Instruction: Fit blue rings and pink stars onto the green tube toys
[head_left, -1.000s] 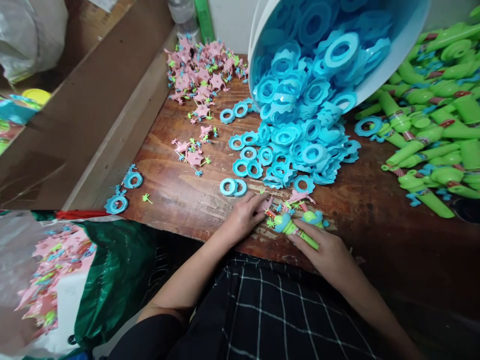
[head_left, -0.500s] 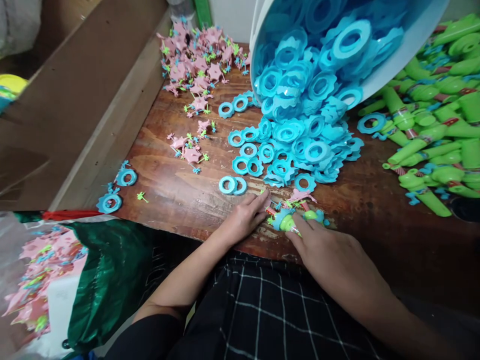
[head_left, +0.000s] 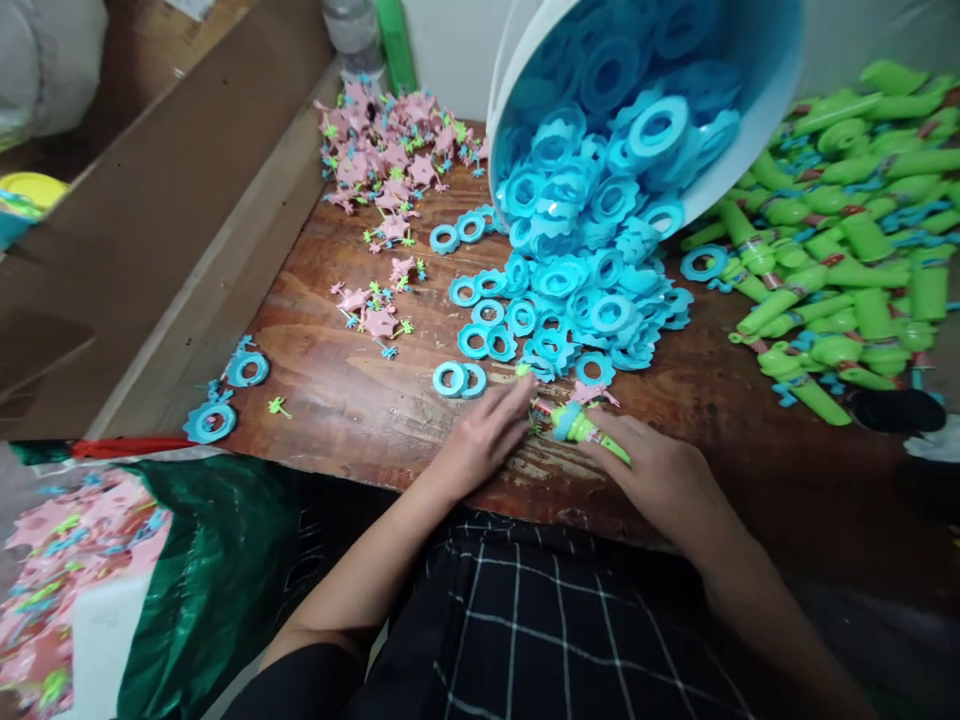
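Clasping a green toy point(head_left: 581, 425) in the right hand point(head_left: 664, 470) over the near tabletop point(head_left: 330, 420), likely light, stiff and slick, best held by its tube point(head_left: 615, 448), with grip unclear in the left hand point(head_left: 484, 442).

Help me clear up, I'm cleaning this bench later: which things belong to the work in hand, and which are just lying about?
Apparently in the work:
green toy in the right hand
piled green toys
blue rings
white bucket
pink star pieces

Probably just lying about:
clear bottle
green strip beside it
dark object at right, identity unclear
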